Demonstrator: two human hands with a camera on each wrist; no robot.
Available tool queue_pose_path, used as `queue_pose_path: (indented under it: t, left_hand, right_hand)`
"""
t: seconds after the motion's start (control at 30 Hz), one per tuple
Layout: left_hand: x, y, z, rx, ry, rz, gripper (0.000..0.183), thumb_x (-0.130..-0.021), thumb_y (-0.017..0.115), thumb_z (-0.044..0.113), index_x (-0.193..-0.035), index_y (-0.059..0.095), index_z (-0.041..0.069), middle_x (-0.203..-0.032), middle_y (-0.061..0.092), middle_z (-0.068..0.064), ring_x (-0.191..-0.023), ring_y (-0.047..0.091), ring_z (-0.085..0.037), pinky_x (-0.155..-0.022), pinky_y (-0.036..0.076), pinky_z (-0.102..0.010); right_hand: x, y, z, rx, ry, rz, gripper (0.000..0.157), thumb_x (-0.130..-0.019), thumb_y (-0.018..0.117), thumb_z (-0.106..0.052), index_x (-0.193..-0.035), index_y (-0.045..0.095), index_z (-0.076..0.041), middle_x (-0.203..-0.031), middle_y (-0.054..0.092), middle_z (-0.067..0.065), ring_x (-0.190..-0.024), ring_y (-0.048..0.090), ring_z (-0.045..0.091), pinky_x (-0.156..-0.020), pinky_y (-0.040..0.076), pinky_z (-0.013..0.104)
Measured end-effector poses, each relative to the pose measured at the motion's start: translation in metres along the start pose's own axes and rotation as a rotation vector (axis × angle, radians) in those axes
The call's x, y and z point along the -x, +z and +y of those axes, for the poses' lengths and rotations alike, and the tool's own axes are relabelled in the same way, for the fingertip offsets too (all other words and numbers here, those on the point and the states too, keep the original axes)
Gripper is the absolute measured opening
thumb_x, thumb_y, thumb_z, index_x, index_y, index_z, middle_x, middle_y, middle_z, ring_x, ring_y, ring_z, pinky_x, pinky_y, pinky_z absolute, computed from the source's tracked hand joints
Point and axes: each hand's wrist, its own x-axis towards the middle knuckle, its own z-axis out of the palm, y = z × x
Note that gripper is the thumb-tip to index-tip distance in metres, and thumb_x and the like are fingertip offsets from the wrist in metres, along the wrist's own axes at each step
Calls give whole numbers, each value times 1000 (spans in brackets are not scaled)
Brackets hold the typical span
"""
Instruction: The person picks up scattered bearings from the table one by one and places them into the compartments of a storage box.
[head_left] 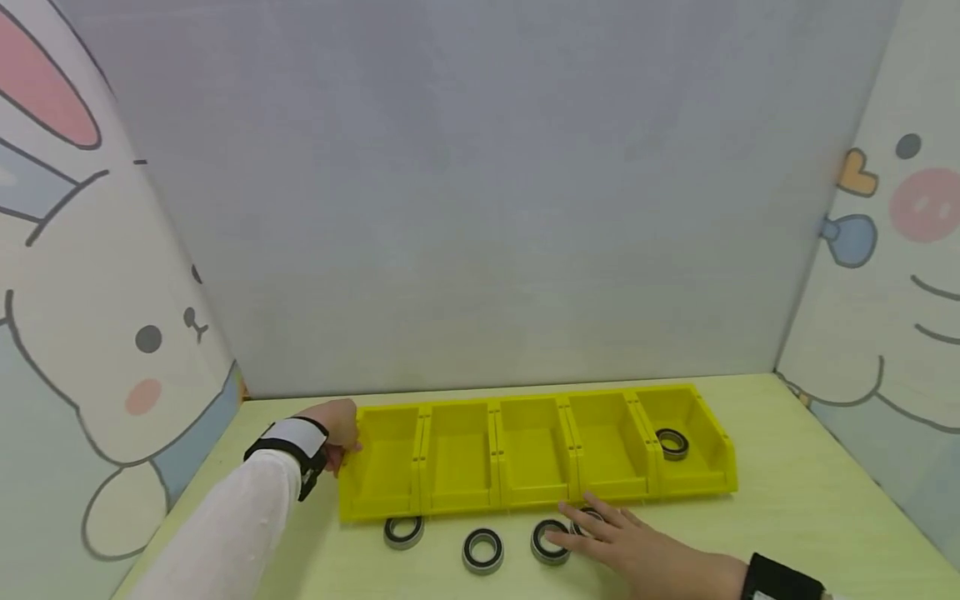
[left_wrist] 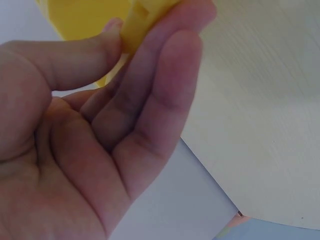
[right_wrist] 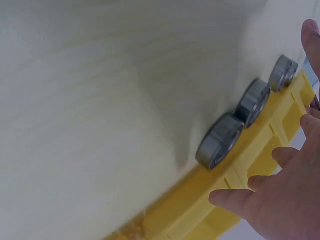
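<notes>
A yellow row of open storage bins (head_left: pixel 460 502) spans the table, divided into several compartments. At its left end my left hand (head_left: pixel 339 427) grips the side wall; the left wrist view shows thumb (left_wrist: pixel 85 62) and fingers pinching the yellow edge (left_wrist: pixel 140 25). My right hand (head_left: pixel 637 546) is spread, fingers extended, over the ball bearings at the front. Of these, one bearing (head_left: pixel 551 543) lies under the fingertips and another (head_left: pixel 587 522) is partly hidden by the fingers. Further left lie a bearing (head_left: pixel 483 552) and one more bearing (head_left: pixel 404 533) close against the bins' front.
Inside the rightmost compartment lies a bearing (head_left: pixel 672 444). The pale yellow table (head_left: pixel 817 492) meets a grey back wall (head_left: pixel 480 208). Side panels with cartoon animals (head_left: pixel 82 333) stand at left and right.
</notes>
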Motion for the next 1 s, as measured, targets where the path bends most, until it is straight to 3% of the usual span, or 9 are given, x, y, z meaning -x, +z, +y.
queue_pose_path:
  t: [0.17,0.5,0.73,0.9,1.0]
  left_hand:
    - [2,-1,1,-27,2,-16,25,-91,63,14,-73,64,-3,-57,67,-13,-47,65,-18,-44,53,-23]
    - [-6,1,-3,-32,4,-11,24,-91,63,14,-74,65,-3,-53,65,-10,-45,64,-17,-45,53,-24]
    - [-9,1,-4,-38,3,-2,24,-91,63,14,-73,65,-3,-52,65,-9,-43,63,-17,-45,53,-24]
    - [-11,2,-3,-35,-5,-7,23,-90,63,14,-74,64,-2,-53,65,-9,-45,64,-18,-45,53,-24]
    - [-11,2,-3,-38,-10,-13,22,-90,63,14,-76,64,-2,-54,66,-9,-47,65,-18,-46,53,-24]
  right_hand:
    - [-4,18,3,-7,-22,-87,69,-90,44,-62,-149,20,-37,-158,14,4,-141,13,44,-96,31,71]
    - [-3,22,3,109,-107,-60,65,-93,41,-59,-149,27,-29,-156,20,11,-137,19,49,-101,36,61]
    - [-6,14,4,170,-10,-13,75,-86,46,-66,-149,22,-35,-156,21,9,-139,24,42,-100,38,60]
    - [-6,11,6,249,2,35,82,-85,56,-58,-151,19,-29,-155,24,11,-139,29,35,-103,39,54]
    - [-5,12,7,270,-6,44,82,-86,56,-58,-151,21,-23,-154,27,11,-138,30,34,-104,38,51]
